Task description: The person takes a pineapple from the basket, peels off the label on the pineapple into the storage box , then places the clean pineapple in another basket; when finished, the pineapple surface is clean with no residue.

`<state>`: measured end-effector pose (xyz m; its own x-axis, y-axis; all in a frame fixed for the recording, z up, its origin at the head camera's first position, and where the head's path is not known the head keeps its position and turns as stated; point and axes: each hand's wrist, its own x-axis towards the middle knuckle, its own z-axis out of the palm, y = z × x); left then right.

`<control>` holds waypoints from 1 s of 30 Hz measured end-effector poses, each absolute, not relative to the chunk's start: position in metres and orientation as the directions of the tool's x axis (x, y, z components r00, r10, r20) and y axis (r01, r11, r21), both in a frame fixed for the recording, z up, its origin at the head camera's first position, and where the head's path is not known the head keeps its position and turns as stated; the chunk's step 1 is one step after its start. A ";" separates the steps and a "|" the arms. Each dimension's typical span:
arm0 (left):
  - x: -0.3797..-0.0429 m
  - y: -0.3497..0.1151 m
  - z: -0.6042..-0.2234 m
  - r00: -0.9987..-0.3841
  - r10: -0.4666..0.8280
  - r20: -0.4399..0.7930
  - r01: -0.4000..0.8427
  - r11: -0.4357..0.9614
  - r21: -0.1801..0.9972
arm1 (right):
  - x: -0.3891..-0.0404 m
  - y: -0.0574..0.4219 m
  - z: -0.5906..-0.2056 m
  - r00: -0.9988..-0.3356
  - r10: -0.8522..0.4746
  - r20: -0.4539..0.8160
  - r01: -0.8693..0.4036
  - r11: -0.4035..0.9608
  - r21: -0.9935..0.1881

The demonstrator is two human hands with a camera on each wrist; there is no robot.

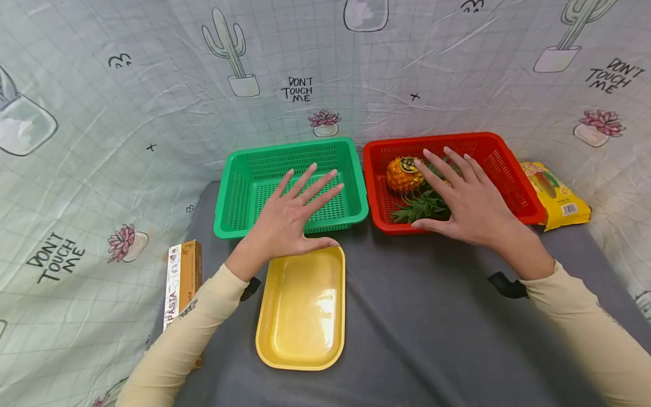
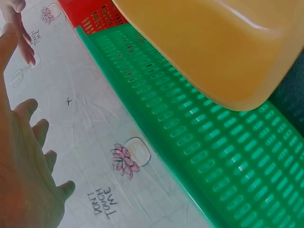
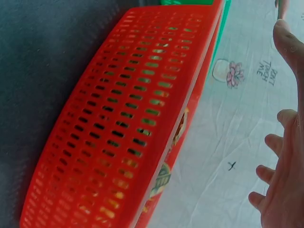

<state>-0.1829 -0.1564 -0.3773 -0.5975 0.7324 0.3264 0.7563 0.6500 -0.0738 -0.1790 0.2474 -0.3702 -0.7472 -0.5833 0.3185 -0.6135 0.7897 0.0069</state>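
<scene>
My left hand [image 1: 290,223] is held up with its fingers straight and spread, overlapping the green basket [image 1: 290,148] in the head view. Its thumb reaches over the far end of the yellow tray [image 1: 305,322]. Spread the same way, my right hand [image 1: 470,200] hovers over the red basket [image 1: 396,228]. In that basket lies a pineapple [image 1: 399,180] with an orange body, a dark round label and green leaves [image 1: 424,208]; the right hand partly hides it. Both wrist views show bare palms, with nothing held in the left hand [image 2: 31,161] or right hand [image 3: 285,156].
Right of the red basket leans a yellow packet [image 1: 556,195]. A pasta box [image 1: 190,271] stands at the left, partly behind the left sleeve. A grey cloth [image 1: 407,316] covers the table, and a printed curtain [image 1: 168,102] hangs behind the baskets and along the sides.
</scene>
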 end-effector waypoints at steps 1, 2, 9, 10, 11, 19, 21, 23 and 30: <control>-0.183 -0.155 -0.377 -0.596 0.734 0.326 0.759 0.648 -0.071 | -0.179 0.250 -0.371 -0.748 -0.582 0.320 -0.613 0.790 0.004; -0.182 -0.154 -0.377 -0.596 0.735 0.325 0.761 0.646 -0.066 | -0.178 0.253 -0.371 -0.747 -0.580 0.324 -0.613 0.790 0.002; -0.181 -0.146 -0.378 -0.596 0.735 0.323 0.769 0.638 -0.032 | -0.177 0.274 -0.374 -0.768 -0.556 0.318 -0.595 0.803 -0.034; -0.181 -0.144 -0.379 -0.598 0.734 0.323 0.768 0.640 -0.031 | -0.176 0.277 -0.374 -0.773 -0.551 0.314 -0.591 0.806 -0.040; -0.180 -0.143 -0.379 -0.602 0.733 0.317 0.768 0.641 -0.023 | -0.176 0.281 -0.374 -0.779 -0.544 0.310 -0.585 0.810 -0.047; -0.177 -0.131 -0.383 -0.631 0.728 0.268 0.757 0.653 0.008 | -0.165 0.314 -0.385 -0.836 -0.466 0.290 -0.509 0.856 -0.092; -0.177 -0.127 -0.383 -0.631 0.730 0.262 0.758 0.652 0.012 | -0.162 0.323 -0.390 -0.851 -0.444 0.281 -0.488 0.866 -0.107; -0.178 -0.123 -0.385 -0.631 0.732 0.257 0.761 0.648 0.021 | -0.158 0.331 -0.395 -0.863 -0.426 0.273 -0.469 0.875 -0.120; -0.183 -0.091 -0.383 -0.619 0.745 0.247 0.766 0.643 -0.019 | -0.144 0.352 -0.412 -0.907 -0.359 0.220 -0.399 0.900 -0.177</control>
<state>-0.1829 -0.0912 -0.3833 -0.6193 0.7454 0.2467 0.7659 0.6427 -0.0191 -0.1437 0.3516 -0.4125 -0.9071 -0.3586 0.2202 -0.3988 0.8997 -0.1775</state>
